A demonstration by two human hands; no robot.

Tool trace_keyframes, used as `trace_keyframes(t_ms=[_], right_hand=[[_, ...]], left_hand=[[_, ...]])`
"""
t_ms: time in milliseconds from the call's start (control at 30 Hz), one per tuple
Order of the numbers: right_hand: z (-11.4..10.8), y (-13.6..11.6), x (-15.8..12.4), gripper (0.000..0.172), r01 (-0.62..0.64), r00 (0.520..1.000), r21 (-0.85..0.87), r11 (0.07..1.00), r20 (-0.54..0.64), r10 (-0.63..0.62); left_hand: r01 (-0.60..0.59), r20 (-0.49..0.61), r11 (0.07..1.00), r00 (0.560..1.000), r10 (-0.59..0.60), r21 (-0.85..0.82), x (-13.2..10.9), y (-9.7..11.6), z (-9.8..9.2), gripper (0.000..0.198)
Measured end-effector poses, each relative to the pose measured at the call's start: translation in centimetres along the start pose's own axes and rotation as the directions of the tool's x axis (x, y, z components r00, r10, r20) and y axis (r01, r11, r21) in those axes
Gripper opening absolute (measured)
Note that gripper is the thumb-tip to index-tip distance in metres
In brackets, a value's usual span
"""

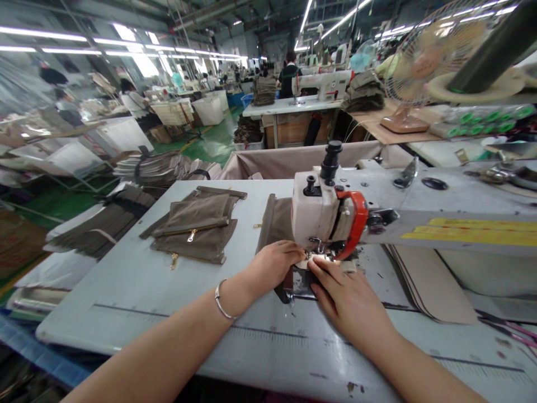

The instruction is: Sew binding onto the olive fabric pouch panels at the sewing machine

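A white sewing machine (316,207) with an orange guard stands over the table. Beneath its head lies a brown fabric piece (274,221) with a gold zipper pull at its left edge. My left hand (272,266), a bangle at its wrist, has its fingers closed on this fabric beside the needle area. My right hand (352,299) rests palm down just right of the presser foot, fingers stretched out and apart, tips by the small lit work spot. What lies under those fingertips is partly hidden. To the left are stacked brown zippered fabric pieces (197,221).
Rounded beige panels (436,285) lean under the machine arm, with pink-handled scissors (509,327) at the far right. Bundled brown fabric (100,221) lies left of the table (168,319). Behind are a fan (423,67), a large thread cone (486,53) and another sewing machine (323,84).
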State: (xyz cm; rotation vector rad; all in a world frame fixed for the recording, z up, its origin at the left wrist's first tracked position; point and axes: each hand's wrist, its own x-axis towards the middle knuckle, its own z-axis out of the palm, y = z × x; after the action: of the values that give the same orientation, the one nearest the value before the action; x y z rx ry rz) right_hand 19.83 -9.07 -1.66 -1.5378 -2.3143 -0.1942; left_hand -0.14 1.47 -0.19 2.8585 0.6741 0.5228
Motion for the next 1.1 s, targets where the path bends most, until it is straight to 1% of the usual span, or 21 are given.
trace_keyframes(t_ms=[200, 300, 500, 733, 800, 833, 900, 933, 1000, 1067, 1100], right_hand=[[0.1, 0.0, 0.1, 0.043, -0.01, 1.0, 0.041, 0.999, 0.013, 0.009], [0.2, -0.1, 0.2, 0.044, -0.019, 1.0, 0.071, 0.997, 0.016, 0.018], [-0.3, -0.4, 0.3, 0.043, -0.041, 0.999, 0.091, 0.995, 0.019, 0.04], [-0.9, -1.0, 0.2, 0.036, -0.062, 0.998, 0.16, 0.985, 0.011, 0.061], [-1.8, -0.3, -0.6, 0.028, -0.08, 0.997, 0.172, 0.982, 0.013, 0.079], [-2.4, 0.3, -1.2, 0.024, -0.109, 0.994, 0.169, 0.98, 0.009, 0.109], [-3.7, 2.3, -3.1, 0.021, -0.221, 0.974, 0.14, 0.965, -0.025, 0.226], [-4.4, 3.5, -4.2, 0.022, -0.298, 0.951, 0.115, 0.948, -0.055, 0.306], [-5.5, 5.8, -6.4, 0.025, -0.453, 0.881, 0.062, 0.889, -0.117, 0.458], [-6.0, 7.6, -7.9, 0.037, -0.562, 0.816, 0.028, 0.827, -0.146, 0.559], [-6.2, 8.0, -8.4, 0.043, -0.598, 0.791, 0.019, 0.801, -0.147, 0.594]], left_hand=[[0.012, 0.002, 1.0, 1.0, -0.012, 0.026, 0.2, 0.1, 0.1, 0.024], [0.029, 0.01, 0.999, 1.0, -0.029, 0.032, 0.2, 0.0, 0.1, 0.027], [0.036, -0.019, 0.999, 0.999, -0.035, 0.026, 0.0, 0.0, 0.1, 0.028], [-0.01, -0.079, 1.0, 0.997, 0.008, -0.023, -0.3, 0.1, 0.1, 0.027], [-0.008, -0.076, 1.0, 0.997, 0.006, -0.027, -0.3, 0.0, 0.1, 0.028], [-0.008, -0.071, 1.0, 0.997, 0.006, -0.028, -0.3, -0.2, 0.2, 0.03], [-0.015, -0.066, 1.0, 0.998, 0.013, -0.028, -0.4, -0.5, 0.2, 0.033], [-0.026, -0.064, 0.999, 0.998, 0.025, -0.026, -0.5, -0.8, 0.2, 0.034], [-0.061, -0.054, 0.998, 0.997, 0.061, -0.012, -0.8, -1.4, -0.1, 0.036], [-0.099, -0.055, 0.995, 0.994, 0.099, 0.005, -0.8, -1.9, -0.5, 0.036], [-0.102, -0.073, 0.995, 0.992, 0.102, 0.003, -0.4, -2.1, -0.6, 0.034]])
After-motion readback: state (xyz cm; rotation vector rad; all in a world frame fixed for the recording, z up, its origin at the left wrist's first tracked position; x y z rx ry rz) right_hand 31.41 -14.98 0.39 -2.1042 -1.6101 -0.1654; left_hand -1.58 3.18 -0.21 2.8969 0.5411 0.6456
